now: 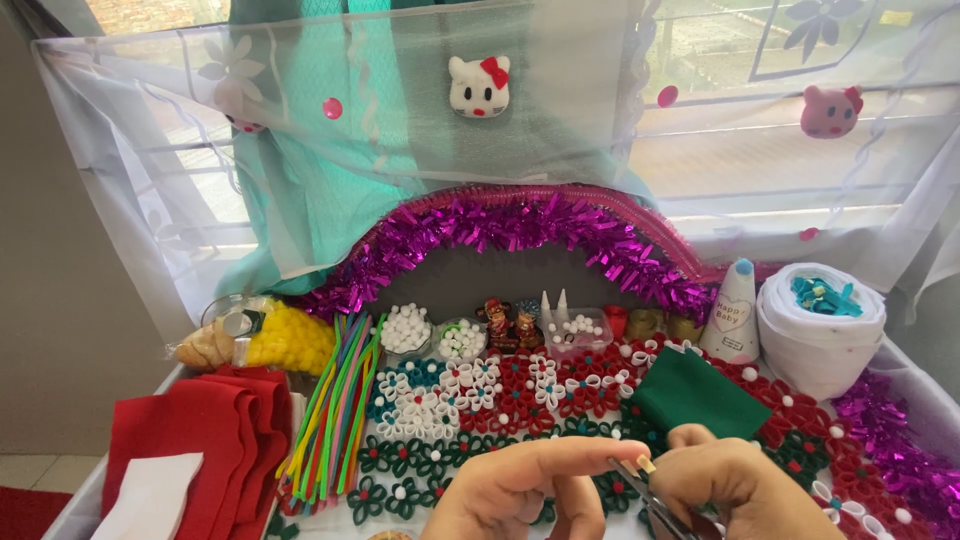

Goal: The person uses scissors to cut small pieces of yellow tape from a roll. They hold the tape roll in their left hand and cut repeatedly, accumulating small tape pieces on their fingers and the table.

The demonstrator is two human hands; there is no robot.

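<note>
Both hands low at the near edge of the desk [905,372], in front of the spread of felt flowers [500,400]. Left hand [520,490] with forefinger stretched out toward the right, thumb tucked beneath, its grip apparently pinching something too small or too hidden to name. Right hand [745,490] curled, grip pressed around the handles of a pair of scissors [655,500], blades pointing back toward the left fingertip. Just behind the right hand, resting on the flowers, a sheet of dark green felt [700,395], seemingly the stock being cut. Much already made, by the look of it: rows of white, red and green looped flowers with white bead centres covering the desk from the pipe cleaners [335,410] on their left across to the purple tinsel [895,440] on their right. Still plenty of raw stock, though: folded red felt [210,430] left of the pipe cleaners, small tubs of white pompoms [405,328] behind the flowers under the tinsel-edged arch [520,225], a white roll [820,325] and a paper cone [732,312] off to the back right. Work judged well advanced, not finished.
</note>
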